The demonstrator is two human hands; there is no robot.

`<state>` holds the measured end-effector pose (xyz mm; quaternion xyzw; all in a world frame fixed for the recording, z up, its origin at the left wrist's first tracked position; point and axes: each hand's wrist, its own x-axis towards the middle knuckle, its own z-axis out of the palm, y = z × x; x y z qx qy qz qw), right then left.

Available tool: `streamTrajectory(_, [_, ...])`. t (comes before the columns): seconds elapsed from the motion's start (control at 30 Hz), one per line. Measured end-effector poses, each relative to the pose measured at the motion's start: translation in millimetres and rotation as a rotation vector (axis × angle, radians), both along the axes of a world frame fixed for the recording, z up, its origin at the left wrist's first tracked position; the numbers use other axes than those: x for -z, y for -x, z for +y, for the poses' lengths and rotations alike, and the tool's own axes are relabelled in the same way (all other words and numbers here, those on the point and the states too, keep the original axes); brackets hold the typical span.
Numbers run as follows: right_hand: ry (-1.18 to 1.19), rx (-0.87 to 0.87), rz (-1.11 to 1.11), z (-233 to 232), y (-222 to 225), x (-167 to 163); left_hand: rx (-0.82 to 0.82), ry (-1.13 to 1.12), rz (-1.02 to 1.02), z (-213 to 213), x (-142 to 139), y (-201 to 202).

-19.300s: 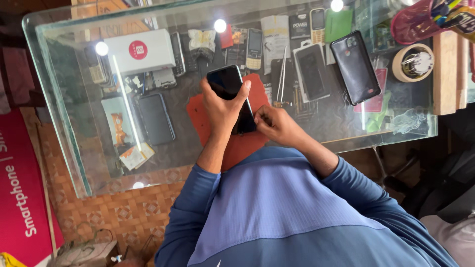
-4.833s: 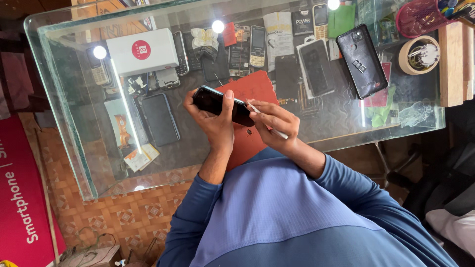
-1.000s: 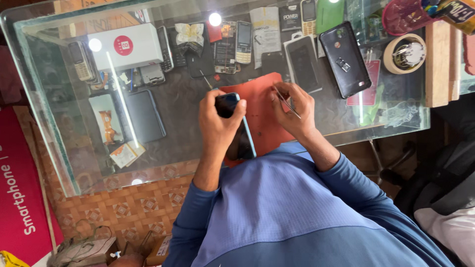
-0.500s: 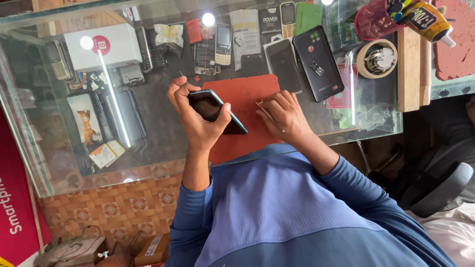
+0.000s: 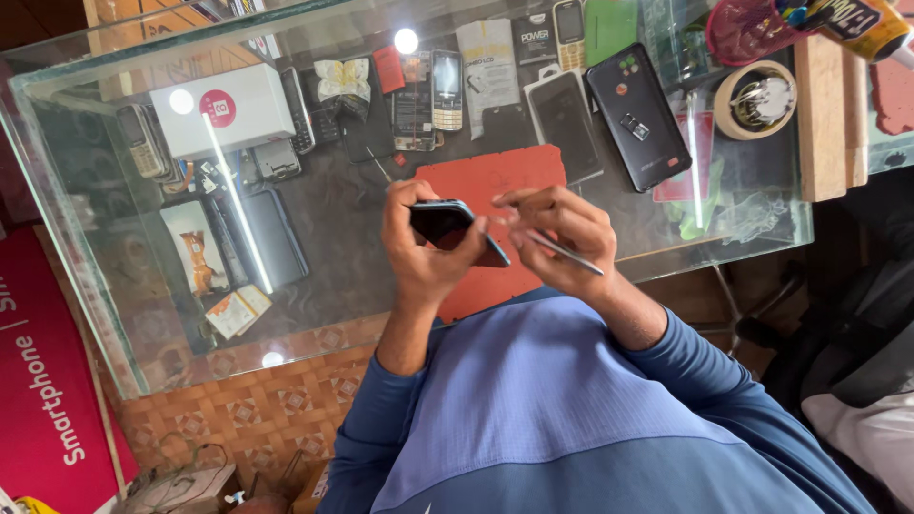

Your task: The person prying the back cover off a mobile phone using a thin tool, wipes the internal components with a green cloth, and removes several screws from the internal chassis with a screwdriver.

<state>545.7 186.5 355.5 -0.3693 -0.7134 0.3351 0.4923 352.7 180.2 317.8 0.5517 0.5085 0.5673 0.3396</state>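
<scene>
My left hand point(image 5: 419, 257) grips a black smartphone point(image 5: 446, 225) edge-on, a little above a red work mat point(image 5: 481, 176) that lies on the glass counter point(image 5: 324, 286). My right hand point(image 5: 562, 238) pinches a thin metal tool point(image 5: 564, 253). Its fingertips meet the phone's right end. Both blue-sleeved forearms reach out over the counter's near edge.
A black phone point(image 5: 638, 114) lies back-up right of the mat, with a tape roll point(image 5: 759, 100), a wooden block point(image 5: 824, 124) and a glue bottle point(image 5: 857, 24) further right. Under the glass sit a white box point(image 5: 224, 114) and several keypad phones. A red banner point(image 5: 48, 381) stands at left.
My right hand has lifted off the red mat and come up to the phone's end with the thin tool. The left hand has tilted the phone more edge-on.
</scene>
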Motion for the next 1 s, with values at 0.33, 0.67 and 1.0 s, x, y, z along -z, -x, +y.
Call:
streamTrajectory(0.33, [-0.105,0.014,0.003,-10.0,41.1,-19.4,0.009,-0.174,0.104,-8.3,-9.4,18.7])
streamTrajectory(0.67, [-0.377,0.025,-0.238,-7.9,42.6,-17.3,-0.074,-0.207,0.163,-4.5,-5.4,12.8])
streamTrajectory(1.0, [-0.471,0.065,-0.273,-6.2,43.2,-1.6,-0.049,-0.208,0.179,-6.9,11.5,10.6])
